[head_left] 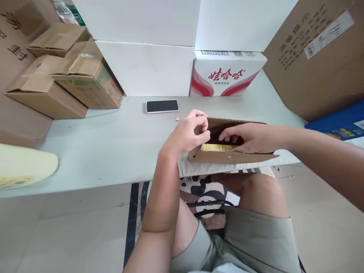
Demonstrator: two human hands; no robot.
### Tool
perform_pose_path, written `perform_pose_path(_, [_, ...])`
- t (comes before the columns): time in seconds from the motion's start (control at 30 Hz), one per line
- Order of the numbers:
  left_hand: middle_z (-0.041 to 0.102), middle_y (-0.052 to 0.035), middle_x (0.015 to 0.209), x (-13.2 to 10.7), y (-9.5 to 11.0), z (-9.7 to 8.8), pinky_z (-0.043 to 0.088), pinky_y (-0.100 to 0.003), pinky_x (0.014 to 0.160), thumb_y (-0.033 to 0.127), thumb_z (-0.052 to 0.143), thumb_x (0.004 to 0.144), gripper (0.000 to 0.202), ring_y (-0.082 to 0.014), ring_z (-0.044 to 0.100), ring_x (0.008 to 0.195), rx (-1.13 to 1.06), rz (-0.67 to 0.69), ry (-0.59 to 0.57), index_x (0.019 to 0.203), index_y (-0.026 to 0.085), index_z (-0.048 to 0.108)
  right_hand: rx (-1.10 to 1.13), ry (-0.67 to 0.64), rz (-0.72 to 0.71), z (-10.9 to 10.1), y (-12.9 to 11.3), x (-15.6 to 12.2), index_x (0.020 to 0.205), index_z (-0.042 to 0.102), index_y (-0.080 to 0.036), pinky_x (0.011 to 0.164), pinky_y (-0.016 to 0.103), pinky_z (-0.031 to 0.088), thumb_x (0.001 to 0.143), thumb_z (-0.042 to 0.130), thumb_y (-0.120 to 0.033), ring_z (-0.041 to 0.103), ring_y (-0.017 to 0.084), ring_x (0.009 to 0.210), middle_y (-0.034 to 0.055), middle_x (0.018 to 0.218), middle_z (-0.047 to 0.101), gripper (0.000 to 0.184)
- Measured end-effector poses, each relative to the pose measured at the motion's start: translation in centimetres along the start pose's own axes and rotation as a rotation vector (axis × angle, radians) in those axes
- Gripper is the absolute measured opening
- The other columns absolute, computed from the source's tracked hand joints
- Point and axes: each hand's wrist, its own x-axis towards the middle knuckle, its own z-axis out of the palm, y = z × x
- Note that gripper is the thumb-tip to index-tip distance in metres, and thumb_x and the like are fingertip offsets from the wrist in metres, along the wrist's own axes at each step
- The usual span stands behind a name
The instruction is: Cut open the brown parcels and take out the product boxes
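An open-topped brown cardboard box (pixel 230 157) stands at the front edge of the table. My left hand (pixel 192 131) is at its left end, with curled fingers and thumb around the edge of the end wall. From the right, my right hand (pixel 244 137) reaches into the opening. Its fingers are bent but spread from the thumb, which lies by the front wall near a yellow printed item (pixel 217 147) inside. Only the upper edge of that item shows; the bottom of the box is hidden.
A phone (pixel 162 106) and a tiny white scrap (pixel 177 119) lie behind the box. A white-and-red carton (pixel 227 74) stands at the back, brown boxes (pixel 85 76) at the left. A blue package (pixel 338 121) is at the right, a pale yellow object (pixel 27 165) at the left edge.
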Motion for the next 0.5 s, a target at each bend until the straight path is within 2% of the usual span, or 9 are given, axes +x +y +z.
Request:
perform_pose_path(0.07, [0.063, -0.0076, 0.118, 0.0, 0.0, 0.0, 0.050, -0.039, 0.091, 0.024, 0.059, 0.082, 0.019, -0.0288, 0.060, 0.125, -0.008, 0.004, -0.026, 0.070, 0.022, 0.045, -0.073, -0.028, -0.048, 0.6, 0.5, 0.8, 0.145, 0.067, -0.029, 0.094, 0.038, 0.062, 0.079, 0.073, -0.023, 0.074, 0.029, 0.119, 0.0066, 0.140, 0.073, 0.067])
perform_pose_path(0.17, [0.063, -0.0072, 0.117, 0.0, 0.1, -0.1, 0.050, -0.038, 0.088, 0.024, 0.059, 0.083, 0.020, -0.0279, 0.062, 0.121, -0.012, -0.007, -0.042, 0.070, 0.021, 0.044, -0.173, -0.009, -0.098, 1.6, 1.0, 1.1, 0.155, 0.060, -0.030, 0.109, 0.045, 0.057, 0.080, 0.065, -0.014, 0.064, 0.033, 0.139, 0.0059, 0.158, 0.061, 0.077])
perform_pose_path(0.23, [0.064, -0.0072, 0.117, 0.0, 0.1, -0.1, 0.051, -0.037, 0.087, 0.023, 0.059, 0.084, 0.021, -0.0271, 0.063, 0.118, -0.004, -0.016, -0.044, 0.070, 0.021, 0.044, -0.244, 0.020, -0.093, 2.1, 1.1, 1.1, 0.156, 0.057, -0.033, 0.104, 0.046, 0.058, 0.082, 0.063, -0.016, 0.065, 0.034, 0.138, 0.0053, 0.159, 0.060, 0.076])
perform_pose_path(0.3, [0.064, -0.0071, 0.116, 0.0, 0.1, -0.1, 0.050, -0.037, 0.085, 0.023, 0.059, 0.084, 0.021, -0.0264, 0.064, 0.116, 0.005, -0.017, -0.042, 0.070, 0.021, 0.044, -0.327, 0.039, -0.042, 2.4, 0.9, 1.0, 0.158, 0.054, -0.033, 0.088, 0.042, 0.059, 0.084, 0.065, -0.024, 0.071, 0.035, 0.126, 0.0074, 0.154, 0.065, 0.075])
perform_pose_path(0.37, [0.063, -0.0068, 0.114, 0.1, 0.2, -0.1, 0.049, -0.036, 0.084, 0.022, 0.058, 0.084, 0.021, -0.0260, 0.064, 0.114, 0.009, -0.015, -0.039, 0.070, 0.021, 0.043, -0.387, 0.042, 0.023, 2.5, 0.5, 0.9, 0.154, 0.056, -0.031, 0.076, 0.039, 0.055, 0.087, 0.065, -0.029, 0.075, 0.035, 0.113, 0.0098, 0.146, 0.070, 0.068])
perform_pose_path(0.5, [0.062, -0.0057, 0.111, 0.1, 0.3, 0.0, 0.047, -0.036, 0.083, 0.023, 0.058, 0.087, 0.021, -0.0246, 0.063, 0.111, 0.020, -0.029, -0.024, 0.070, 0.021, 0.044, -0.381, 0.016, 0.062, 2.4, 0.2, 0.6, 0.125, 0.069, -0.026, 0.070, 0.037, 0.048, 0.091, 0.062, -0.032, 0.076, 0.033, 0.104, 0.0090, 0.126, 0.077, 0.035])
